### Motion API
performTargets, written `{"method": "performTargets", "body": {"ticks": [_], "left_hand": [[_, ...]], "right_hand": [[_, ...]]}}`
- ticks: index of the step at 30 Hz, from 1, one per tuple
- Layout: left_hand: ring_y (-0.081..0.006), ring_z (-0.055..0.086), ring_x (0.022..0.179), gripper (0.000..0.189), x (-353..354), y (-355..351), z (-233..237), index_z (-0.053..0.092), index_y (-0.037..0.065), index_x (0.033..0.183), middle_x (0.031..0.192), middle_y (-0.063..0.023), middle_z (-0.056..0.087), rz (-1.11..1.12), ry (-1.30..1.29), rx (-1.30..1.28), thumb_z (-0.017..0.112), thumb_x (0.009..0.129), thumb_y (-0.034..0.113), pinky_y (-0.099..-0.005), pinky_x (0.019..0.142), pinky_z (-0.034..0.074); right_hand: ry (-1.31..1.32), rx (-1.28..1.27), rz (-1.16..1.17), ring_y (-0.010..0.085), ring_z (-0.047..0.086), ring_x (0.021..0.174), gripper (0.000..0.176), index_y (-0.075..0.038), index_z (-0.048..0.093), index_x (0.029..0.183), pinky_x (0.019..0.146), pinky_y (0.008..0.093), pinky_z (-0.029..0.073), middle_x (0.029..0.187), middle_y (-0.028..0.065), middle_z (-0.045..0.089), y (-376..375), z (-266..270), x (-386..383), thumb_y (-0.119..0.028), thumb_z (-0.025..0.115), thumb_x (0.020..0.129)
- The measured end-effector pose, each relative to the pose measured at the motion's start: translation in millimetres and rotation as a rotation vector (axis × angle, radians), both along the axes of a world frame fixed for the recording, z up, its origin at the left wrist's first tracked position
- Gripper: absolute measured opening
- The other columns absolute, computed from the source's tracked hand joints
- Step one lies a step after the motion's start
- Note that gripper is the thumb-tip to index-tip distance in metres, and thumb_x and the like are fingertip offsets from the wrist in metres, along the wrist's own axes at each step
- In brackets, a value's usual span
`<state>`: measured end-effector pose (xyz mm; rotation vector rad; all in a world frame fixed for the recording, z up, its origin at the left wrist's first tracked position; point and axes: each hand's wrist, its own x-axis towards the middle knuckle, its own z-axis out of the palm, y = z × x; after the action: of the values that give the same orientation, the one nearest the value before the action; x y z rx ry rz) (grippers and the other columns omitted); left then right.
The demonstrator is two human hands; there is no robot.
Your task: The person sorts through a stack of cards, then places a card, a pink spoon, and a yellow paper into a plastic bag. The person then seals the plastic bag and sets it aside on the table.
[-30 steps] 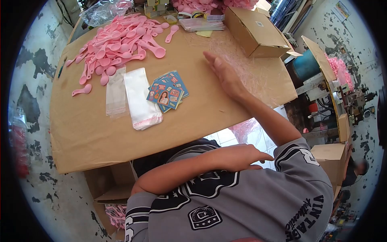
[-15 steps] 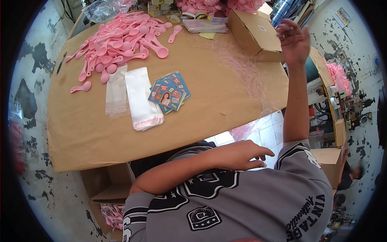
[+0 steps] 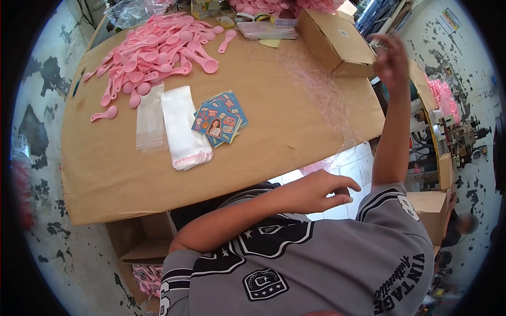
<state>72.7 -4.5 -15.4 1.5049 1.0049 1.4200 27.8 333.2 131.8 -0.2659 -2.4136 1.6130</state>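
My left hand (image 3: 329,190) hovers in front of my torso, past the table's front edge. Its index finger and thumb are apart, and it holds nothing. Raised beside the cardboard box (image 3: 337,42) is my right hand (image 3: 392,62), slightly blurred, its fingers loosely bent and apart with nothing visible in them. On the table lie a stack of blue printed cards (image 3: 219,118), a stack of clear plastic bags with white backing (image 3: 184,126) and a thinner set of clear bags (image 3: 150,118). Behind them spreads a large heap of pink plastic spoons (image 3: 153,52).
The brown-paper-covered table (image 3: 253,163) carries pink-tinted plastic strands (image 3: 321,95) on its right. Tape rolls and clear packets (image 3: 266,30) sit at the back. A pen (image 3: 79,81) lies at the left edge. Another person (image 3: 464,225) is at far right.
My right hand has shifted slightly right and down, its fingers curling more. My left hand has risen a little. The things on the table stay in place.
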Motion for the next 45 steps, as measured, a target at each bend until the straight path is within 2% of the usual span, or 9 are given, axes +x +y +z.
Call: {"method": "performTargets", "body": {"ticks": [7, 9, 10, 13, 15, 20, 23, 30, 45], "left_hand": [[-0.0214, 0.075, 0.098, 0.03, -1.0, 3.0, 2.1, 0.067, 0.006, 0.13, 0.11, -0.013, 0.075, 0.073, -0.097, -0.058, 0.064, 0.106, 0.024, -0.0365, 0.087, 0.056], [-0.0211, 0.074, 0.095, 0.03, -3.1, 1.5, 5.4, 0.067, 0.005, 0.128, 0.106, -0.013, 0.074, 0.049, -0.066, -0.118, 0.064, 0.106, 0.024, -0.0364, 0.085, 0.056], [-0.0212, 0.074, 0.094, 0.03, -4.8, -0.3, 7.2, 0.067, 0.005, 0.128, 0.105, -0.013, 0.073, 0.057, -0.069, -0.112, 0.064, 0.106, 0.024, -0.0361, 0.085, 0.056], [-0.0213, 0.074, 0.096, 0.03, -4.9, -3.6, 9.8, 0.067, 0.004, 0.128, 0.105, -0.013, 0.073, 0.104, -0.07, -0.086, 0.064, 0.106, 0.023, -0.0362, 0.086, 0.055], [-0.0218, 0.074, 0.098, 0.029, -7.5, -5.5, 12.4, 0.067, 0.004, 0.128, 0.108, -0.0133, 0.073, 0.128, -0.054, -0.064, 0.063, 0.106, 0.022, -0.0372, 0.087, 0.055], [-0.0283, 0.072, 0.104, 0.029, -18.9, -37.6, 33.4, 0.066, 0.003, 0.129, 0.115, -0.0149, 0.074, 0.225, -0.013, -0.07, 0.064, 0.104, 0.018, -0.0423, 0.092, 0.055], [-0.0338, 0.069, 0.107, 0.03, -28.2, -81.6, 30.8, 0.067, 0.005, 0.129, 0.118, -0.0153, 0.073, 0.615, 0.209, 0.059, 0.066, 0.1, 0.015, -0.0444, 0.095, 0.054], [-0.0318, 0.063, 0.109, 0.035, -56.8, -157.8, 16.8, 0.066, 0.001, 0.128, 0.125, -0.0134, 0.07, 1.384, 0.834, -0.401, 0.069, 0.095, 0.011, -0.0469, 0.094, 0.049], [-0.0246, 0.058, 0.104, 0.038, -71.5, -152.2, -4.6, 0.069, 0.002, 0.126, 0.127, -0.007, 0.068, 1.366, 0.912, -0.559, 0.071, 0.095, 0.024, -0.0404, 0.09, 0.044]], "right_hand": [[-0.044, -0.23, 0.413, 0.0195, 0.074, 0.091, 0.043, -0.001, 0.072, 0.12, 0.072, 0.0271, 0.056, 0.118, 0.0163, 0.075, -26.7, 25.9, -18.8, -0.037, 0.05, 0.111], [0.339, 0.083, 0.086, 0.0179, 0.074, 0.084, 0.04, -0.001, 0.073, 0.115, 0.067, 0.0275, 0.056, 0.112, 0.0138, 0.077, -82.4, -13.2, -25.9, -0.035, 0.052, 0.112], [0.219, -0.167, 0.185, 0.0132, 0.071, 0.076, 0.034, -0.003, 0.074, 0.113, 0.063, 0.0269, 0.054, 0.101, 0.0075, 0.078, -82.7, -13.5, -24.6, -0.032, 0.057, 0.11], [0.27, 0.815, 0.032, 0.0116, 0.07, 0.079, 0.028, -0.004, 0.073, 0.113, 0.066, 0.0272, 0.053, 0.093, 0.0034, 0.077, -118.4, -47.6, -44.9, -0.029, 0.065, 0.106], [0.241, 0.479, 0.184, 0.0142, 0.069, 0.076, 0.027, -0.005, 0.072, 0.115, 0.067, 0.0292, 0.054, 0.09, 0.0052, 0.077, -150.3, -79.0, -58.1, -0.028, 0.071, 0.102], [-0.084, 0.848, 0.29, 0.0358, 0.07, 0.099, 0.046, -0.002, 0.061, 0.132, 0.086, 0.0474, 0.056, 0.111, 0.0216, 0.07, -232.0, -122.6, -60.7, -0.034, 0.069, 0.1], [-0.058, 0.874, 0.326, 0.044, 0.065, 0.111, 0.061, -0.001, 0.05, 0.144, 0.095, 0.054, 0.052, 0.12, 0.0274, 0.065, -249.7, -133.2, -52.4, -0.038, 0.069, 0.1], [-0.055, 0.566, 0.238, 0.0435, 0.066, 0.11, 0.078, 0.004, 0.042, 0.151, 0.097, 0.0485, 0.052, 0.119, 0.0289, 0.066, -271.4, -131.6, -48.4, -0.04, 0.074, 0.096], [-0.239, -0.109, 0.047, 0.0292, 0.066, 0.113, 0.091, 0.005, 0.029, 0.158, 0.093, 0.0379, 0.057, 0.132, 0.0303, 0.057, -279.4, -129.0, -67.6, -0.026, 0.083, 0.092]]}}
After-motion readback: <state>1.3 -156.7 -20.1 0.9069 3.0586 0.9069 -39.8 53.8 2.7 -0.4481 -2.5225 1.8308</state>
